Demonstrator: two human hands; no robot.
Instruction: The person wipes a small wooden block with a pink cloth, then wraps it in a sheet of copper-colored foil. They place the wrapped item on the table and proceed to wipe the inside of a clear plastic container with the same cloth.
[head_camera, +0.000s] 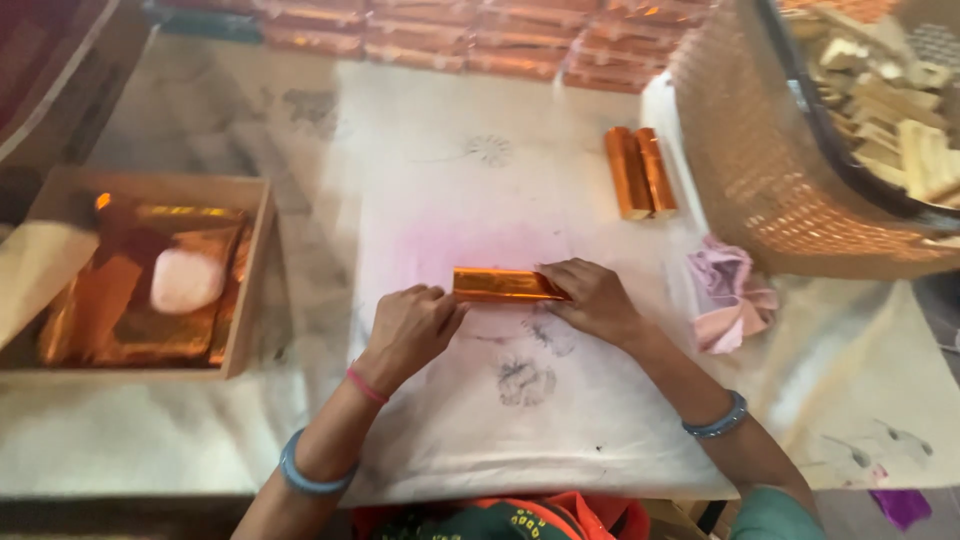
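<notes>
Lying between both hands (505, 310): foil-wrapped bar (500, 285)

Left hand (408, 330) and right hand (592, 298) pinch the ends of an orange foil-wrapped bar (500, 284) on white cloth (560, 420).

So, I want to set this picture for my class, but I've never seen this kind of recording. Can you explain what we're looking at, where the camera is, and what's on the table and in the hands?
There is no machine here. One camera sits on a person's head and looks down at their own two bare hands. The left hand and the right hand each hold an end of a shiny orange foil-wrapped bar, which lies on a white cloth covering the table. Two more finished bars lie further back. At left, a wooden tray holds loose orange foil sheets under a pale pink lump. At right stands a woven basket of pale unwrapped sticks, with a crumpled pink rag beside it.
</notes>
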